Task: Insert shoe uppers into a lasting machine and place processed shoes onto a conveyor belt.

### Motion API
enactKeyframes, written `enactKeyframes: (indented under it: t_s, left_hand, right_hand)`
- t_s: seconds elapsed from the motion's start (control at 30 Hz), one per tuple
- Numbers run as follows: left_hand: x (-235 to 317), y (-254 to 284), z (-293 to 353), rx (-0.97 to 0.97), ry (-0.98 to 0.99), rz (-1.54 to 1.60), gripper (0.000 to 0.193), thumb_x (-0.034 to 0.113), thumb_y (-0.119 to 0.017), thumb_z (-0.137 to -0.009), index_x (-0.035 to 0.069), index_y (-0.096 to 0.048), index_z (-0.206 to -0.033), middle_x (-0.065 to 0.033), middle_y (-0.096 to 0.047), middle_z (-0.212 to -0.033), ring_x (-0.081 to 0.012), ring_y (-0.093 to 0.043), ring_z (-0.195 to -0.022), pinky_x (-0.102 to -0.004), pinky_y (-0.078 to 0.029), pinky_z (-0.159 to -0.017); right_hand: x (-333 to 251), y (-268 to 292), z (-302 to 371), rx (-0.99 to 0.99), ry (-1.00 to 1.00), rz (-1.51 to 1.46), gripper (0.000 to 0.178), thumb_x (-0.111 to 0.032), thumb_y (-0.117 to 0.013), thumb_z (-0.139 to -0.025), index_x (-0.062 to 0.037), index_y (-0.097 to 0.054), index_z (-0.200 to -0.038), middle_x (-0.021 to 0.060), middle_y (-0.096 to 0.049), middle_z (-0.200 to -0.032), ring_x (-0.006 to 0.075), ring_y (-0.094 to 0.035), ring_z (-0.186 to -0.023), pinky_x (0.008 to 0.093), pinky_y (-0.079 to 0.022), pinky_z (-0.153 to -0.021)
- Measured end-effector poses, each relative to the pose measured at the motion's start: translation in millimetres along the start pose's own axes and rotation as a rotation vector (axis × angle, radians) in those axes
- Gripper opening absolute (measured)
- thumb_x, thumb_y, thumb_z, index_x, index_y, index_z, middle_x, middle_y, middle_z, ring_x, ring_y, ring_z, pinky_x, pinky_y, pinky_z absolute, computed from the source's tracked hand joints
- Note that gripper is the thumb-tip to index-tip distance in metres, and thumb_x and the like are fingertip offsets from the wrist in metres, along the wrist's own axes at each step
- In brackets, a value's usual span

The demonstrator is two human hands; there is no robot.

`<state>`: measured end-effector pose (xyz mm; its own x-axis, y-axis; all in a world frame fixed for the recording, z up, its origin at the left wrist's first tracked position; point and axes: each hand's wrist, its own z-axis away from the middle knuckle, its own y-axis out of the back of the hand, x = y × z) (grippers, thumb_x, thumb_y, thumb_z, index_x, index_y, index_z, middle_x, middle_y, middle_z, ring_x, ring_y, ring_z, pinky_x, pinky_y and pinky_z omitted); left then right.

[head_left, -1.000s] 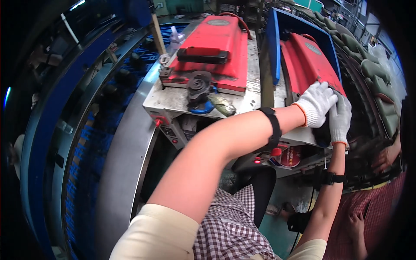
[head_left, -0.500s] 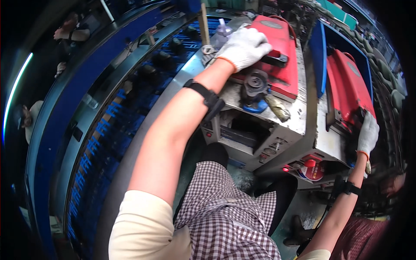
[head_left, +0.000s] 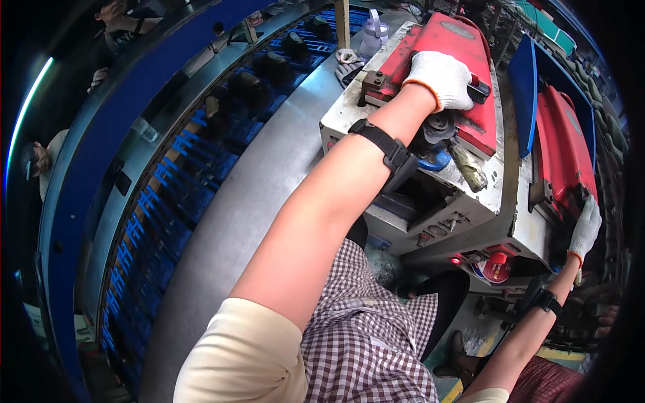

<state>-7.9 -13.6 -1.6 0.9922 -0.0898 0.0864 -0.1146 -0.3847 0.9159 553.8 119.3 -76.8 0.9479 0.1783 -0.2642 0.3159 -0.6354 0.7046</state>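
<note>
My left hand (head_left: 440,79), in a white knit glove, is closed round the black handle (head_left: 479,89) on a red machine lid (head_left: 463,43). That lid lies low over a worn white machine housing (head_left: 500,191). Farther right, my gloved right hand (head_left: 586,228) reaches to the near end of a second red lid (head_left: 564,138). Its fingers curl at a dark handle there, which they mostly hide. Just below my left hand sit a dark round knob (head_left: 440,127) and a blue base (head_left: 435,160). Beside them lies a crumpled, stained cloth roll (head_left: 468,166).
A grey metal ledge (head_left: 262,174) curves along a conveyor with blue slats (head_left: 161,195) on my left. A lilac bottle (head_left: 373,37) and a crumpled glove (head_left: 348,67) rest near the first machine. A blue panel (head_left: 523,97) stands between the lids. Another person (head_left: 47,158) is at far left.
My left hand has moved right over the lid and now wraps its handle. The right hand stays at the second lid's end. The whole view has shifted, with the machines farther right.
</note>
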Motion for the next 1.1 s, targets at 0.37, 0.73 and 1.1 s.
enactKeyframes:
  t_s: [0.37,0.73,1.1]
  left_hand:
    - [1,-11,-2,0.082,0.021,-0.035,0.034,0.040,-0.069,-0.082,0.023,-0.085,-0.105,-0.0093,-0.081,-0.104,-0.0300,-0.078,-0.099,-0.0510,-0.060,-0.081]
    - [1,-9,-1,0.063,0.031,-0.058,0.042,0.041,-0.069,-0.078,0.029,-0.082,-0.117,-0.0121,-0.080,-0.105,-0.0315,-0.077,-0.100,-0.0461,-0.061,-0.088]
    - [7,-12,-4,0.133,0.002,-0.050,0.036,0.046,-0.065,-0.082,0.022,-0.083,-0.102,-0.0149,-0.078,-0.096,-0.0347,-0.077,-0.094,-0.0469,-0.061,-0.083]
  right_hand:
    - [6,-5,-2,0.029,0.001,-0.019,0.058,-0.050,-0.045,-0.112,-0.0068,-0.066,-0.144,0.0185,-0.066,-0.144,0.0353,-0.059,-0.135,0.0433,-0.043,-0.116]
    - [4,-4,0,0.013,-0.025,-0.058,0.058,-0.051,-0.046,-0.112,-0.0087,-0.065,-0.145,0.0166,-0.065,-0.147,0.0338,-0.055,-0.140,0.0427,-0.040,-0.118]
    - [-24,14,11,0.022,0.037,-0.181,0.048,-0.041,-0.050,-0.112,-0.0039,-0.071,-0.133,0.0183,-0.074,-0.129,0.0348,-0.068,-0.124,0.0438,-0.049,-0.106]
